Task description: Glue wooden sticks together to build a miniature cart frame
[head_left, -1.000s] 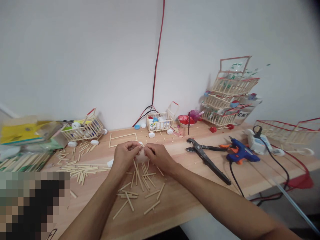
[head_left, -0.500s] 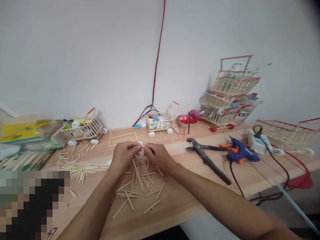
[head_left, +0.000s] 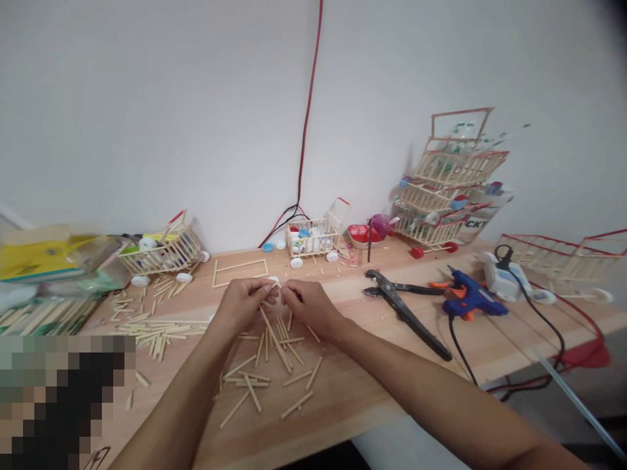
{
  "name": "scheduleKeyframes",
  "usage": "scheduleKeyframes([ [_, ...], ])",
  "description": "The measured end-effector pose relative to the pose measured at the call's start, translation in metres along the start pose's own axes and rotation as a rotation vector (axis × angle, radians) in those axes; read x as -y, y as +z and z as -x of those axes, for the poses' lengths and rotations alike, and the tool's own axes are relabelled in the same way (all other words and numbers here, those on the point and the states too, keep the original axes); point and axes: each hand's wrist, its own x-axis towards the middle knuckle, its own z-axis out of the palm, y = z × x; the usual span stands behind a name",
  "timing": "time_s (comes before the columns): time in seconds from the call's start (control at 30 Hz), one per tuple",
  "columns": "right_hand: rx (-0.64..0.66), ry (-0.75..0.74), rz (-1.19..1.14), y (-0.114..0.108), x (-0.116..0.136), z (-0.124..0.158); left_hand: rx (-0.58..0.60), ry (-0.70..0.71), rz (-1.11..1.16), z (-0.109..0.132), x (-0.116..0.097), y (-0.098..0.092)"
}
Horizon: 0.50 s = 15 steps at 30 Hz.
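Observation:
My left hand [head_left: 245, 301] is closed in a pinch on a thin wooden stick [head_left: 274, 334], which slants down toward the tabletop. My right hand [head_left: 307, 304] is pinched right beside it, at the sticks' upper end between the two hands. The fingers hide exactly how the pieces meet there. Loose short wooden sticks [head_left: 252, 393] lie scattered below my hands. Behind my left hand, a flat rectangular stick frame [head_left: 240, 262] rests on the table. A white round piece [head_left: 273, 280] shows just behind my fingertips.
Small stick carts stand left [head_left: 159, 256] and centre [head_left: 313, 245]; stacked carts [head_left: 435, 196] rise right. Black-handled pliers [head_left: 409, 316], a blue glue gun [head_left: 473, 297] and a power strip [head_left: 509, 277] lie right. A stick pile [head_left: 161, 329] is left; a red-filled tray [head_left: 363, 235] sits behind.
My hands stay almost in place, fingers still together. The slanted stick at my left hand has shifted slightly to the right at its lower end.

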Motion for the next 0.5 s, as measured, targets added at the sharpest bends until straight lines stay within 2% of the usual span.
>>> scheduleKeyframes([
  [0.27,0.006,0.011,-0.004,-0.0009,0.0012,0.0003,-0.083,0.051,-0.092,0.0003,0.0043,-0.0015],
  [0.5,0.000,0.010,-0.001,-0.0015,0.0020,0.0000,-0.151,0.096,-0.198,0.0045,-0.0048,-0.0002],
])
